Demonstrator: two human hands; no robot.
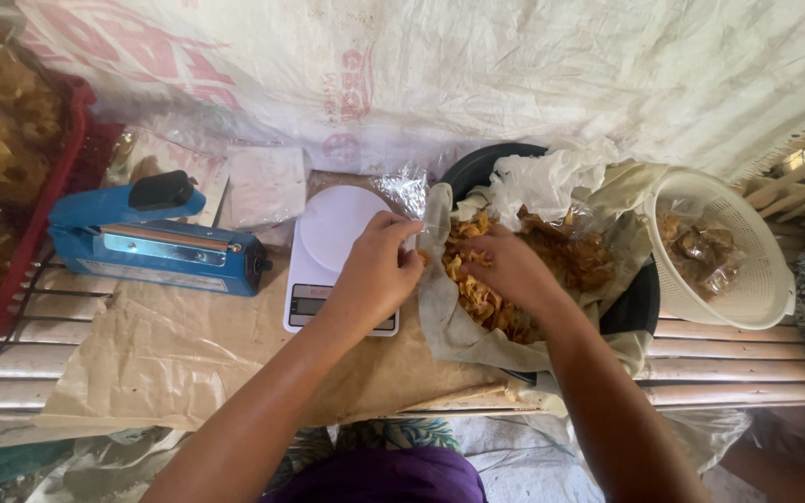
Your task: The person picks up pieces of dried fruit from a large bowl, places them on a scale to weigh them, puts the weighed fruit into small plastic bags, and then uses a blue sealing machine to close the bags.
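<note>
From my feed, the biggest thing in reach is the black basin (640,303) at centre right of the frame, lined with pale paper (449,326) and heaped with golden-brown chips (486,298). To its right, at the frame's right edge, a white plastic colander (757,279) lies tipped toward the basin and holds a few small sealed packets of chips (701,251). In the left half, a blue heat sealer (156,242) lies on the slatted surface (747,359), its long axis running left to right, handle toward the upper left. Brown paper (170,354) covers the surface under it and under the white kitchen scale (333,256), which sits at centre with its long axis running top to bottom and its display nearest me. My right hand (510,265) is down in the chips, fingers curled into the pile; I cannot tell how much it grips. My left hand (375,275) hovers over the scale's right edge, pinching the mouth of a small clear plastic bag (412,200). The bag points up and away from me, its mouth just beside the basin's rim, between the two hands.
</note>
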